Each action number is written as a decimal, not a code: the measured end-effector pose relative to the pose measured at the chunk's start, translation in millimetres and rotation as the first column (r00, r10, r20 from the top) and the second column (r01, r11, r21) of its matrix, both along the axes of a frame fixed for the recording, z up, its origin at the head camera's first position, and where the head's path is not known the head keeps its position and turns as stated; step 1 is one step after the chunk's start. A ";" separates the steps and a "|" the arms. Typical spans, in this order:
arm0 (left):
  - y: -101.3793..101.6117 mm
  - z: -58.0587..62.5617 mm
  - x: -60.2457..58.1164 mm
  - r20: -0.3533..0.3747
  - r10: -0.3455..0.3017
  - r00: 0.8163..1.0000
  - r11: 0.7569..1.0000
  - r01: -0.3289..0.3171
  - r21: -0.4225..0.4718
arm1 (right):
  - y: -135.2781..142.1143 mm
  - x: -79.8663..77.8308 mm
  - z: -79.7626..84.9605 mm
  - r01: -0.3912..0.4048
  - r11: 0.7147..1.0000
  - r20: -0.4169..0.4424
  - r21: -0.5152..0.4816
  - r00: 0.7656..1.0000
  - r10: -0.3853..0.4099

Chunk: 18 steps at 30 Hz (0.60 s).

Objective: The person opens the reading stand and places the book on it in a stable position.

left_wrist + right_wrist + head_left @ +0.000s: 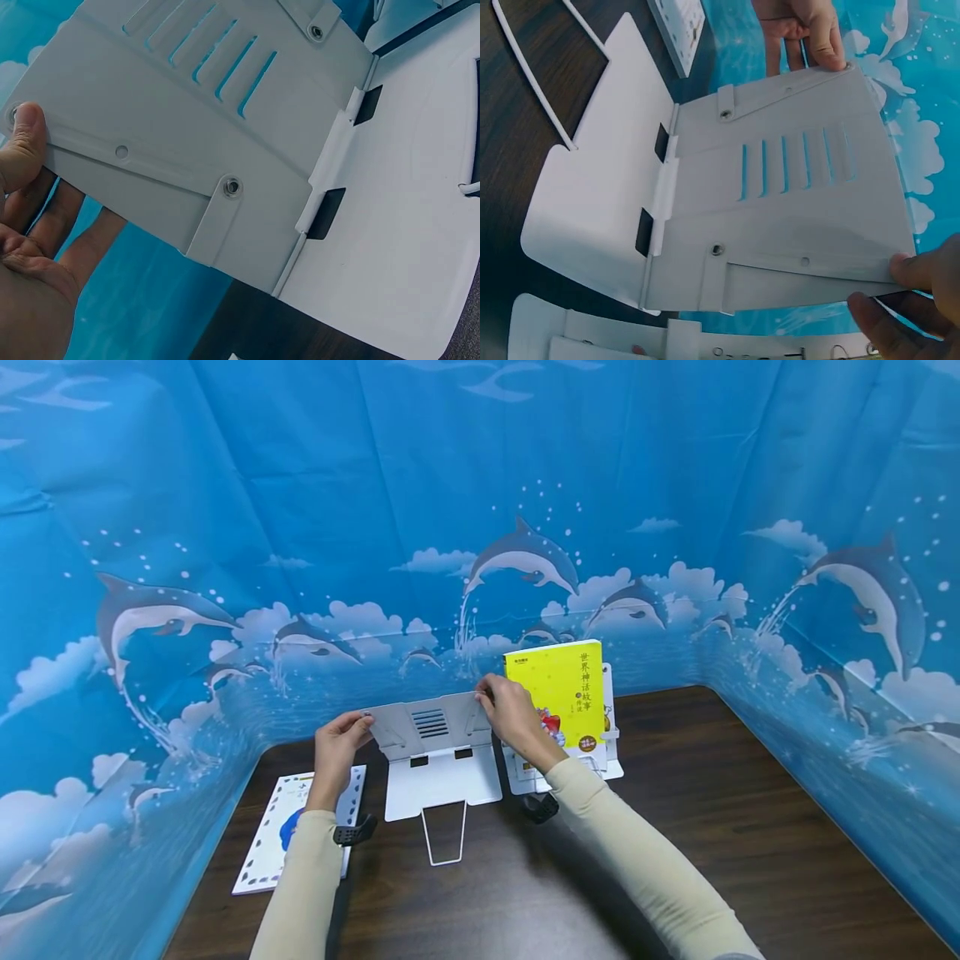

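Observation:
A white metal folding book stand (443, 783) is on the table, its slotted back panel (780, 217) raised on a hinge from the flat base panel (382, 247). My left hand (336, 756) pinches the panel's upper left corner, thumb on the bracket side and fingers behind. At the opposite upper corner, my right hand (516, 714) pinches the panel between thumb and fingers. Folded support arms (127, 169) lie along both sides of the panel. From the base, a wire loop (446, 862) extends toward me.
Right of the stand, a yellow book (555, 685) leans upright on another white stand (611, 760). A white book with a blue picture (258, 852) lies to the left, partly under my left forearm. A blue dolphin-print curtain (420, 568) surrounds the dark wooden table (720, 810).

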<state>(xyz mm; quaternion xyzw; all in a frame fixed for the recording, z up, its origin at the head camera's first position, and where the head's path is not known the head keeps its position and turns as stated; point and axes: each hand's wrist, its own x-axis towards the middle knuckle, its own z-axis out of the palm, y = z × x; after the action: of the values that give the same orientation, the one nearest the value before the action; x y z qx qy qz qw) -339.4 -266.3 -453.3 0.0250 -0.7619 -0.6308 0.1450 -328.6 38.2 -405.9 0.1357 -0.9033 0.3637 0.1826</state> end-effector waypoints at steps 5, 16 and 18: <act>0.7 -1.7 -1.9 -0.003 0.008 1.000 1.000 -0.008 0.002 | 2.2 10.0 5.7 0.016 0.997 -0.117 0.076 0.993 -0.007; 1.6 -2.9 -1.2 0.023 0.038 0.999 0.999 -0.038 0.006 | -28.9 72.2 -11.8 -0.309 0.892 -0.037 0.329 0.940 0.339; 2.1 -3.6 -1.8 0.029 0.040 0.999 0.999 -0.041 0.013 | -36.0 81.0 -25.7 -0.386 0.838 0.038 0.385 0.914 0.403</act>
<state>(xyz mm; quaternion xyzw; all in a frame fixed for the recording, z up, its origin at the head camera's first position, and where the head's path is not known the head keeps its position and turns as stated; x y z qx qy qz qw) -341.2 -264.2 -456.9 0.0503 -0.7588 -0.6326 0.1468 -247.6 2.2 -431.6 0.3598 -0.9052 0.2059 0.0935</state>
